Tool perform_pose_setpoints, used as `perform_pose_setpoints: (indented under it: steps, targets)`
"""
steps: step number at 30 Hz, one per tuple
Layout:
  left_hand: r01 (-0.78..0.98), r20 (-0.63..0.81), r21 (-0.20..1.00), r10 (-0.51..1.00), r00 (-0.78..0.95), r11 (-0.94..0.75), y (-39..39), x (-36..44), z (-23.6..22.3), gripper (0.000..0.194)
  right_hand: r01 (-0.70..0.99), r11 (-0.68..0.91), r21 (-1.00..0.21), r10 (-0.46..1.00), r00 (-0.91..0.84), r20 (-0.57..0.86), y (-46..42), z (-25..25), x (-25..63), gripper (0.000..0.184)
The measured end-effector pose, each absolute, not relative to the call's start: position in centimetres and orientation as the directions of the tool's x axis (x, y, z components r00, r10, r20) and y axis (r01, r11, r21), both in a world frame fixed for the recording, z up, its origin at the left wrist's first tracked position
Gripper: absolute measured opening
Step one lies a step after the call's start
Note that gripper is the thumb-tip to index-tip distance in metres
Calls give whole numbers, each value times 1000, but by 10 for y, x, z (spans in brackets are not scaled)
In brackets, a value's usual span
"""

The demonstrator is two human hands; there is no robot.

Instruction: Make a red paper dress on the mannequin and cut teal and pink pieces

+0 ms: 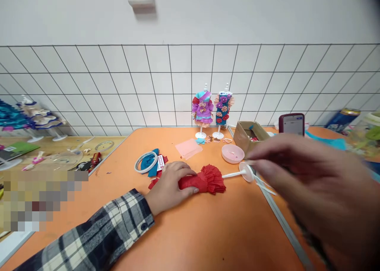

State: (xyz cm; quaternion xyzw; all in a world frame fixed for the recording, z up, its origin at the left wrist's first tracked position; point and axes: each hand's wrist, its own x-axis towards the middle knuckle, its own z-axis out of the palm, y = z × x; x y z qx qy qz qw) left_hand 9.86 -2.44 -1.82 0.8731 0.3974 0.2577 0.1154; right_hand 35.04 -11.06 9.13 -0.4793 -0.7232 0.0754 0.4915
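Note:
A small doll mannequin in a red crepe-paper dress lies on its side on the orange table. Its white stand points to the right. My left hand, in a plaid sleeve, wraps over the upper part of the dress, thumb on the near side and fingers beyond it. Raised close to the camera at the right, my right hand is blurred. Thumb and forefinger are pinched together, and a small pale bit may be between them, too smeared to name. Behind my left hand lie a tape roll and blue paper.
Two dressed mannequins stand by the tiled wall. A pink bowl, a cardboard box and a phone stand at the back right. Pink paper sheets lie mid-table. White strips rest beside the stand.

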Motion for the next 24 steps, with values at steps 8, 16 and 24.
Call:
perform_pose_setpoints:
  steps: [8,16,24]
  targets:
    - [466,420,493,670,612,-735,-19,98,-30,4,682,575,-452,741,-200,640,-45,-8,308,5]
    - [428,470,398,582,664,-811,-15,96,-30,11,717,619,-321,741,-397,542,-42,-32,313,4]
    - [473,433,387,609,665,-792,-14,95,-30,9,757,586,-291,776,-421,470,-40,-34,314,5]
